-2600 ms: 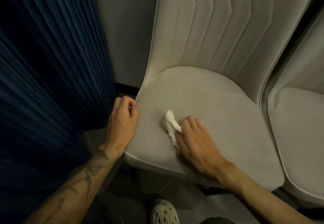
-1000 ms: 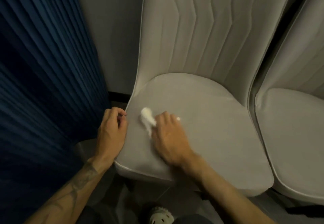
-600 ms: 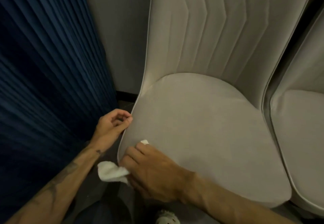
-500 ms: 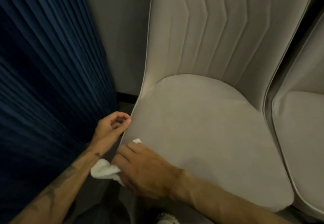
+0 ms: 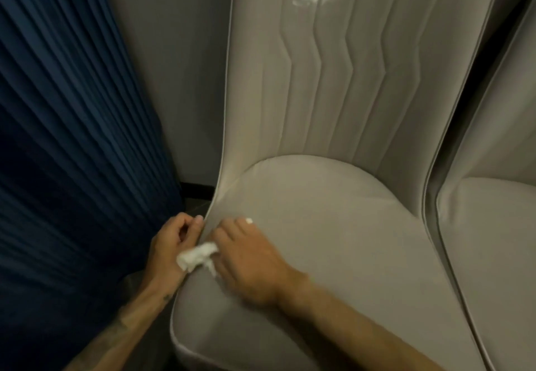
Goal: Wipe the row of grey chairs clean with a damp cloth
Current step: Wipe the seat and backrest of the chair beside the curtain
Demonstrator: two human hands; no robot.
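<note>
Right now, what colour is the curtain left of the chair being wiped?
Dark blue with narrow pleats; the curtain shows best in the head view.

My right hand point(image 5: 249, 257) held the bunched white cloth point(image 5: 197, 254) down on the grey chair point(image 5: 333, 240) seat near its left edge. My left hand point(image 5: 169, 243), fingers curled, touched that edge, with the blue curtain point(image 5: 72, 138) just beside it. A second chair point(image 5: 493, 240) stood alongside.
</note>
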